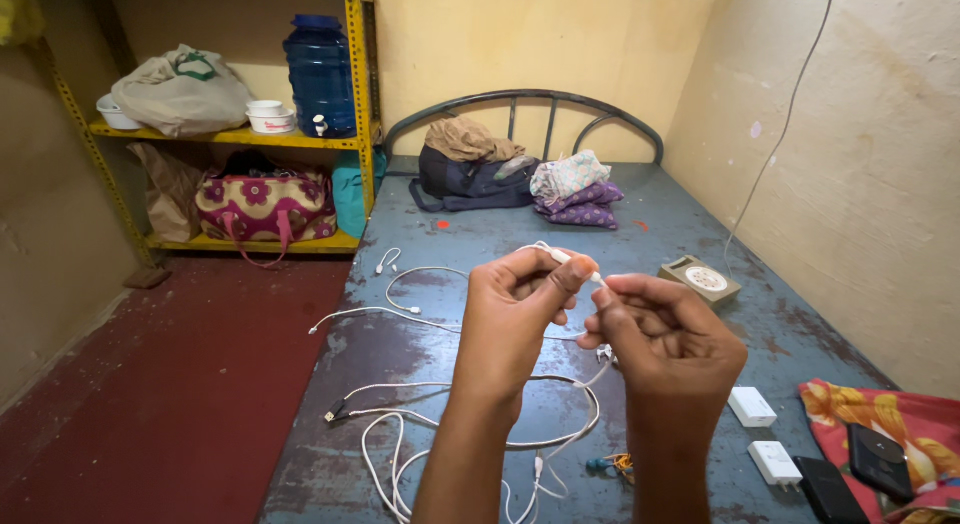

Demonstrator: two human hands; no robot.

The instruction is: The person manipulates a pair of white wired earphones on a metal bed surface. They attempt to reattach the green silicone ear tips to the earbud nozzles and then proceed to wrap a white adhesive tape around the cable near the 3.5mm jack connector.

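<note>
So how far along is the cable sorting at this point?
Little looks finished: white cables lie loosely tangled across the blue bed platform. In hand: the left hand and right hand pinch one white cable's end between fingertips. Left: the tangle, plus two white chargers lying untouched.

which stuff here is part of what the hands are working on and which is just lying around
In hand: left hand and right hand pinching a white cable; loose white cables.

Lying about: backpack, two white chargers, blue water jug, floral bag.
</note>
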